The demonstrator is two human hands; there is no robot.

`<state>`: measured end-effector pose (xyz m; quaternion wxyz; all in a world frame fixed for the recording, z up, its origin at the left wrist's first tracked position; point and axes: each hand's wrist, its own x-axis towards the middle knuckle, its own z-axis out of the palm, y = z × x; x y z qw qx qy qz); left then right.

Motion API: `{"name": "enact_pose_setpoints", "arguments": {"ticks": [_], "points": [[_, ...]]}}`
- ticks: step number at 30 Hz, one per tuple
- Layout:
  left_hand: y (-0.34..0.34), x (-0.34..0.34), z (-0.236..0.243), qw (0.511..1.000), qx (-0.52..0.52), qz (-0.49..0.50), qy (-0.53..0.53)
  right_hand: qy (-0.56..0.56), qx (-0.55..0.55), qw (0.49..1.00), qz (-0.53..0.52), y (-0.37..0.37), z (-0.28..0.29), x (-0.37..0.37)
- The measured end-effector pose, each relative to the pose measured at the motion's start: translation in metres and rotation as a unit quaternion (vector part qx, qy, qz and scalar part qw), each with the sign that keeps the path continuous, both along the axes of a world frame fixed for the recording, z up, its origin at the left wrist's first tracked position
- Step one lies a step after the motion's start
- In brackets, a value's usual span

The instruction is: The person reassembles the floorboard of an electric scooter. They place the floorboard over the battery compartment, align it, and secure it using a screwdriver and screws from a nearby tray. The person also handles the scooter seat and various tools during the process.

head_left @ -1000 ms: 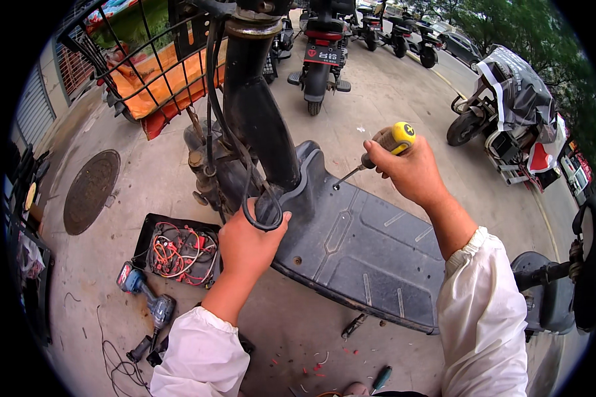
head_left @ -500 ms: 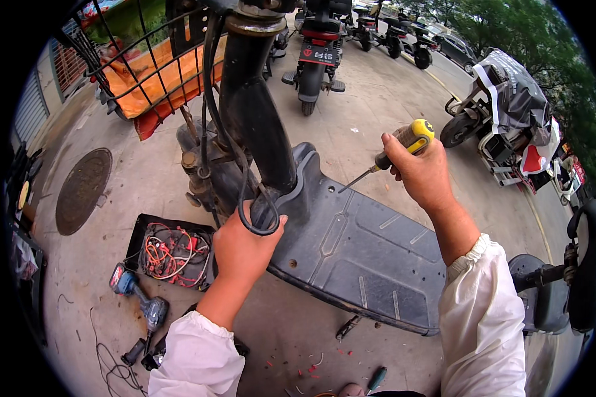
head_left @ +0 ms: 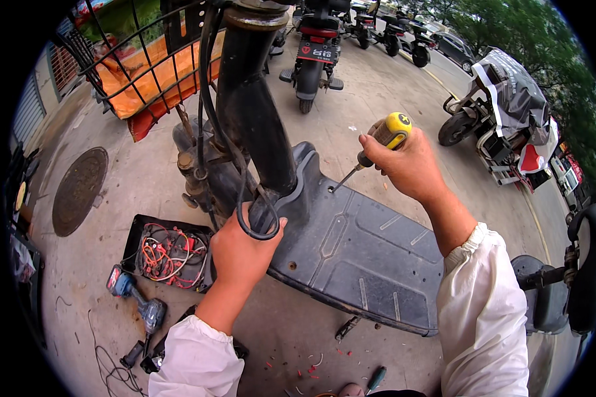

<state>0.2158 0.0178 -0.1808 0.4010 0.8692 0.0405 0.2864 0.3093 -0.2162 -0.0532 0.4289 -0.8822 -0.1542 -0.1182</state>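
My right hand (head_left: 410, 169) is closed around a yellow and black screwdriver (head_left: 397, 126), whose thin shaft slants down to a hole near the front of a dark grey scooter footboard (head_left: 371, 258). My left hand (head_left: 238, 255) grips the scooter at the foot of its black steering column (head_left: 248, 112), beside a looped black cable (head_left: 258, 235); its fingertips are mostly hidden. A wire basket (head_left: 146, 73) holding orange sheeting sits upper left of the column.
A black tray (head_left: 132, 245) of tangled wires and a cordless power tool (head_left: 152, 311) lie on the pavement at left, near a manhole cover (head_left: 79, 188). A green-handled tool (head_left: 376, 378) lies below. Parked scooters (head_left: 311, 73) stand behind; a covered one (head_left: 516, 112) stands right.
My right hand and screwdriver shifted right, the tip leaving the hole, then came back left, the tip now at the hole again. My left hand keeps its grip on the scooter.
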Motion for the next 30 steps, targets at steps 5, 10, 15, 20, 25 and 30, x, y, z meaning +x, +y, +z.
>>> {"name": "enact_pose_setpoints", "arguments": {"ticks": [5, 10, 15, 20, 25, 30], "points": [[-0.004, 0.001, -0.002, 1.000, -0.016, -0.003, 0.009, -0.047, -0.062, 0.996, 0.046, -0.004, -0.002, 0.001], [-0.003, 0.001, -0.001, 1.000, -0.008, -0.003, 0.004, 0.005, 0.067, 0.997, 0.030, -0.017, -0.016, 0.000], [0.002, 0.002, -0.005, 0.999, -0.001, -0.021, 0.032, -0.010, 0.120, 0.992, -0.028, -0.029, -0.015, 0.000], [0.001, 0.003, -0.005, 1.000, 0.001, -0.019, 0.023, -0.008, 0.136, 0.989, -0.063, -0.034, -0.012, 0.001], [0.002, 0.002, -0.004, 0.999, 0.020, -0.012, 0.027, 0.009, 0.140, 0.988, -0.071, -0.035, -0.022, 0.006], [0.001, 0.003, -0.006, 0.999, 0.021, -0.014, 0.024, 0.011, 0.135, 0.988, -0.076, -0.035, -0.021, 0.007]]}}
